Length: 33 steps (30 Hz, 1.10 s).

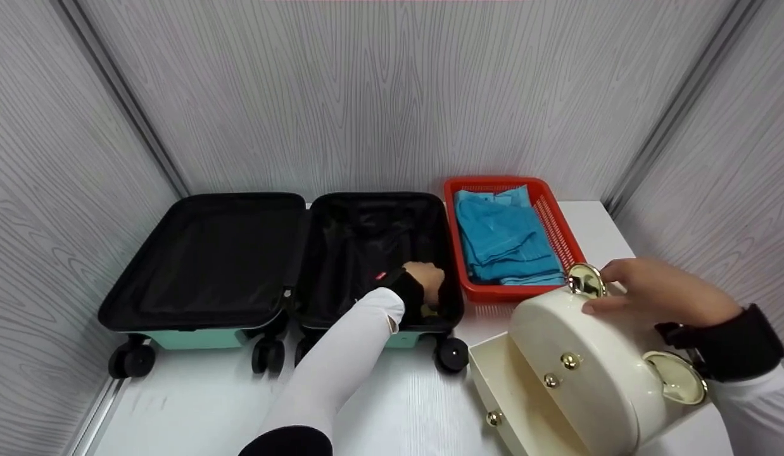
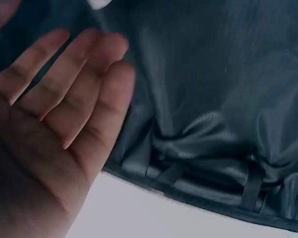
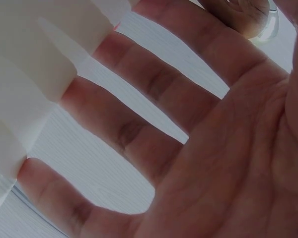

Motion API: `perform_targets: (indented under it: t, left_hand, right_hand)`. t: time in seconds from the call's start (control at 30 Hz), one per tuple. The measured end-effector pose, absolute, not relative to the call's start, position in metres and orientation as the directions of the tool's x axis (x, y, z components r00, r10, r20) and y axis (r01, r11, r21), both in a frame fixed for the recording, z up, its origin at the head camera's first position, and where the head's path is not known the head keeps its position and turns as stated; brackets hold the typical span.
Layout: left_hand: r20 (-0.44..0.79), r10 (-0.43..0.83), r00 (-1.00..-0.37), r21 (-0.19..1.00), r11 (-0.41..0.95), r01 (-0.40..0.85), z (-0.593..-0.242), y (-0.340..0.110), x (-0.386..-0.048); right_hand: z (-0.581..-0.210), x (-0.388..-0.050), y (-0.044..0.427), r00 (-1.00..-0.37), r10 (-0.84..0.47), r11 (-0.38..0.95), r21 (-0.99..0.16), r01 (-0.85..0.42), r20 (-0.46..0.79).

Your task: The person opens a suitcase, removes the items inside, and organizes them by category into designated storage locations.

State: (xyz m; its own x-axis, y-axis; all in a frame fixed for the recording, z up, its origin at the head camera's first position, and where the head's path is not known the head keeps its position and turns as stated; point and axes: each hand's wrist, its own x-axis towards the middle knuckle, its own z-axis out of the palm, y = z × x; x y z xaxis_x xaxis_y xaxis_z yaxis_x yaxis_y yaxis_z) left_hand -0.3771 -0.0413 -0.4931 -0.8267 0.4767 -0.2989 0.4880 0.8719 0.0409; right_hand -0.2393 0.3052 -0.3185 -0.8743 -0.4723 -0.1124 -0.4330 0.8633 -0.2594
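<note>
My left hand (image 1: 425,278) is inside the right half of the suitcase (image 1: 366,253), by its near right corner. Its fingers (image 2: 97,94) are loosely extended over the black lining, with nothing held in view. A small yellowish patch shows below that hand, too unclear to name. At the right stands a cream drawer box (image 1: 575,354) with gold knobs and two gold ear-shaped pieces, its bottom drawer (image 1: 512,386) pulled out. My right hand (image 1: 670,294) touches the box near the far gold ear (image 1: 586,280); in the right wrist view its spread fingertips rest against the pale surface.
The suitcase's left half (image 1: 208,259) lies open, flat and black-lined. A red basket (image 1: 452,234) with folded blue cloths (image 1: 503,234) stands to the right of the suitcase, behind the box. Pale wood-grain panels enclose the white table (image 1: 189,392) at the back and sides.
</note>
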Motion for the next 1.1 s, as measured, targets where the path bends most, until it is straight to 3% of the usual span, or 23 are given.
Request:
perform_targets:
  t: [0.1,0.13,0.33,0.5,0.73,1.1]
  left_hand:
    - [-0.36,0.476,-0.802,0.046,0.868,0.495,-0.494,-0.04,-0.369]
    - [-0.38,0.467,-0.798,0.038,0.87,0.492,-0.479,-0.039,-0.356]
    - [-0.4,0.449,-0.799,0.012,0.874,0.486,-0.476,-0.036,-0.343]
    - [-0.387,0.444,-0.808,0.01,0.879,0.477,-0.479,-0.036,-0.343]
    - [-0.371,0.474,-0.798,0.098,0.875,0.474,-0.471,-0.041,-0.347]
    - [-0.246,0.535,-0.808,0.133,0.845,0.519,-0.429,-0.047,-0.348]
  right_hand:
    - [-0.318,-0.239,0.305,-0.869,-0.485,0.856,-0.256,-0.448,-0.102]
    - [-0.319,-0.239,0.305,-0.866,-0.492,0.852,-0.254,-0.457,-0.094]
    - [-0.318,-0.239,0.305,-0.863,-0.498,0.849,-0.249,-0.466,-0.086]
    - [-0.317,-0.239,0.304,-0.864,-0.492,0.851,-0.266,-0.452,-0.107]
    - [-0.318,-0.242,0.304,-0.865,-0.491,0.853,-0.256,-0.454,-0.104]
    - [-0.32,-0.243,0.306,-0.862,-0.5,0.845,-0.266,-0.463,-0.088]
